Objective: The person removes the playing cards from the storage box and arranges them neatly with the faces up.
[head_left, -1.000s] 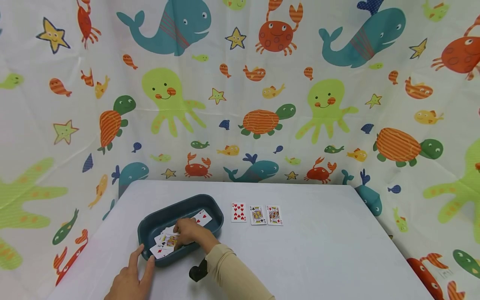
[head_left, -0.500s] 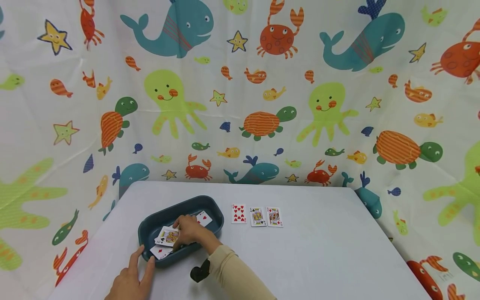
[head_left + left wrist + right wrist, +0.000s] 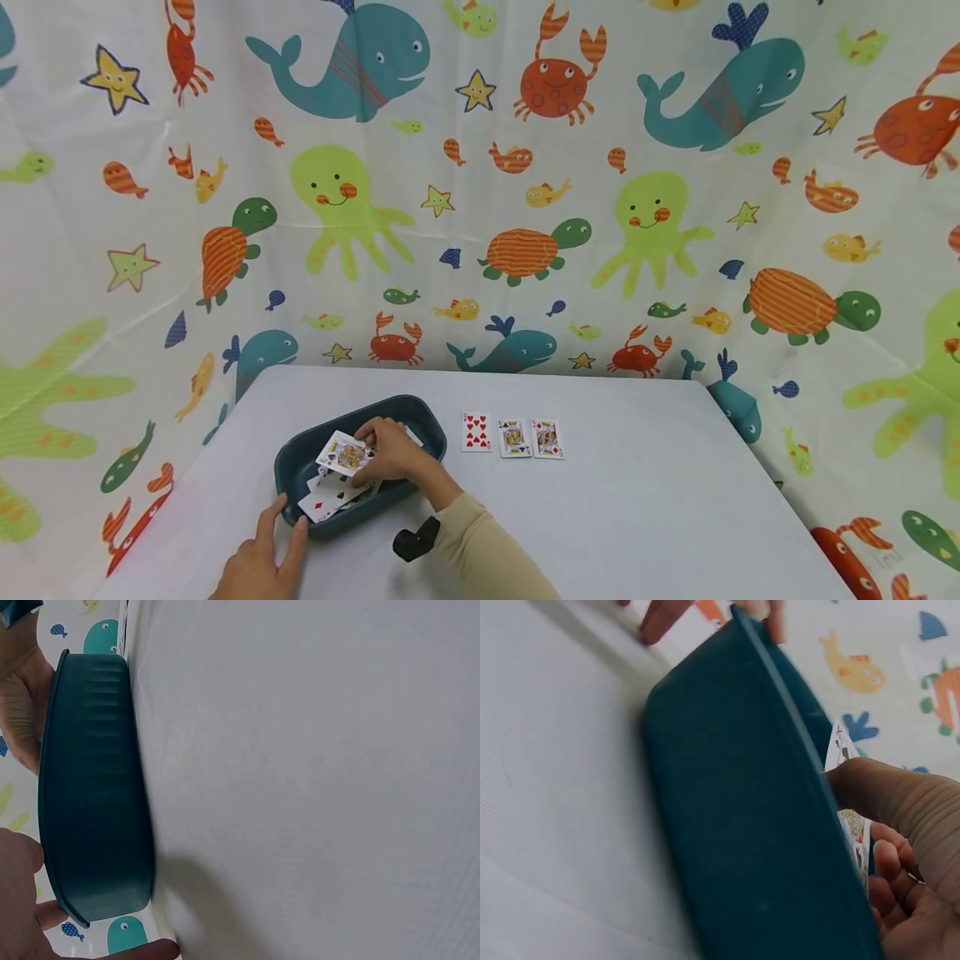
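My right hand (image 3: 397,454) pinches a face card (image 3: 345,454), which shows a king-like figure, between thumb and fingers above the dark teal plastic bin (image 3: 408,408). In the right wrist view the card (image 3: 840,750) stands out past the bin's rim, partly hidden by the thumb. Below it, several loose playing cards (image 3: 322,504) lie in the bin, a red diamond showing on one. My left hand (image 3: 258,558) rests at the bin's near left corner, its fairly straight fingers touching the rim. In the left wrist view that hand (image 3: 22,900) sits beside the bin's end.
Right of the bin, a heart card (image 3: 476,432) and two face cards (image 3: 514,438) lie face up in a row on the white table (image 3: 637,500). A black device (image 3: 415,540) hangs at my right wrist. Behind the table hangs a curtain (image 3: 525,192) printed with sea animals.
The right hand has lifted the face card up from the other cards and moved slightly up and right, uncovering more cards beneath. The left hand stays at the bin's corner.
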{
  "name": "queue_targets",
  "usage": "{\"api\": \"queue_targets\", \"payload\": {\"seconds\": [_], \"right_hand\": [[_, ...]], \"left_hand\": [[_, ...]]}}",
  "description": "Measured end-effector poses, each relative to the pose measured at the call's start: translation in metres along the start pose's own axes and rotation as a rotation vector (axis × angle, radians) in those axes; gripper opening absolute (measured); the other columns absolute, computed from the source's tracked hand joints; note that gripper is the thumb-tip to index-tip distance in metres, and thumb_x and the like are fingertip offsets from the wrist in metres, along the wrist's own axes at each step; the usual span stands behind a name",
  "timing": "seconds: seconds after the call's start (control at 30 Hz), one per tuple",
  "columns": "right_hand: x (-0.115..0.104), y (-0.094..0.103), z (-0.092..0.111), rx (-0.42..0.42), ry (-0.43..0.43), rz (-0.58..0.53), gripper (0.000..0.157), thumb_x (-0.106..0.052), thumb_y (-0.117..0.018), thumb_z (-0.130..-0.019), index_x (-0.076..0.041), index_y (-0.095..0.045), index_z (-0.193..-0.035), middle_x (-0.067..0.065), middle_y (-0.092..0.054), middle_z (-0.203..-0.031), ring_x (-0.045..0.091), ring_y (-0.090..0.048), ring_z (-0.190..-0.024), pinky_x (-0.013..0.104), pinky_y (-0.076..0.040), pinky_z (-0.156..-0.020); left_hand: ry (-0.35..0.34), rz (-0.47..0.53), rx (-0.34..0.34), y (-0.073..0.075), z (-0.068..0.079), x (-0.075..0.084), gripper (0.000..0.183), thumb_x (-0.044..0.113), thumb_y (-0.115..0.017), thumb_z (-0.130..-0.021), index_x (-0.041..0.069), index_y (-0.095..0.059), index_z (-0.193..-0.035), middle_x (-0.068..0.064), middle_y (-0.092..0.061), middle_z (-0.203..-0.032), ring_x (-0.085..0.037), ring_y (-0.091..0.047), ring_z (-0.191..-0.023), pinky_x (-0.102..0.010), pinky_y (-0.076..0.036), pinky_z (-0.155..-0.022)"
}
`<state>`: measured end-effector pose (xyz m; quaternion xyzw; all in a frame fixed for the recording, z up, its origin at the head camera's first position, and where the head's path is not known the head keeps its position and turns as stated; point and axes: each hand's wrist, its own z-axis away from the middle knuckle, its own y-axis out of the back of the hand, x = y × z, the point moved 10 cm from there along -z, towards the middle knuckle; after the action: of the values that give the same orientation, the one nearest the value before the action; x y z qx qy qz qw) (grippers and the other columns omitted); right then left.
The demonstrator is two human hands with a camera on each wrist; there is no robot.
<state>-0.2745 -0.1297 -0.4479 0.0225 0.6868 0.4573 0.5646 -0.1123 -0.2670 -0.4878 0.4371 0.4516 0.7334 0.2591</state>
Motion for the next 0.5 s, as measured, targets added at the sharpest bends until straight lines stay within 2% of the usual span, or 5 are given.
{"api": "queue_targets", "payload": {"seconds": [0.17,0.37,0.5], "right_hand": [[0.002,0.011,0.006,0.027,0.009,-0.054,0.059,-0.016,-0.097,-0.069,-0.018,-0.064,-0.118,-0.009,-0.054,-0.101,0.004,-0.042,-0.091,0.022,-0.04,-0.079],[0.006,0.019,0.011,0.057,0.009,-0.049,0.06,-0.019,-0.097,-0.069,-0.02,-0.064,-0.12,-0.008,-0.055,-0.11,0.005,-0.044,-0.098,0.023,-0.043,-0.084],[0.003,0.027,0.018,0.058,0.032,-0.075,0.061,-0.018,-0.096,-0.07,-0.019,-0.063,-0.121,-0.007,-0.054,-0.112,0.005,-0.044,-0.098,0.022,-0.043,-0.082]], "left_hand": [[-0.008,0.003,0.0,0.001,-0.001,0.0,0.077,0.064,-0.038,-0.103,0.003,-0.026,-0.149,-0.028,-0.062,-0.088,-0.038,-0.065,-0.075,-0.062,-0.057,-0.074],[-0.009,0.003,0.012,0.0,-0.002,-0.001,0.076,0.063,-0.039,-0.103,0.003,-0.026,-0.149,-0.031,-0.061,-0.09,-0.04,-0.065,-0.077,-0.063,-0.056,-0.074],[0.002,0.0,0.034,0.0,-0.003,-0.002,0.079,0.067,-0.035,-0.102,0.004,-0.028,-0.148,-0.031,-0.061,-0.09,-0.039,-0.063,-0.075,-0.063,-0.056,-0.076]]}}
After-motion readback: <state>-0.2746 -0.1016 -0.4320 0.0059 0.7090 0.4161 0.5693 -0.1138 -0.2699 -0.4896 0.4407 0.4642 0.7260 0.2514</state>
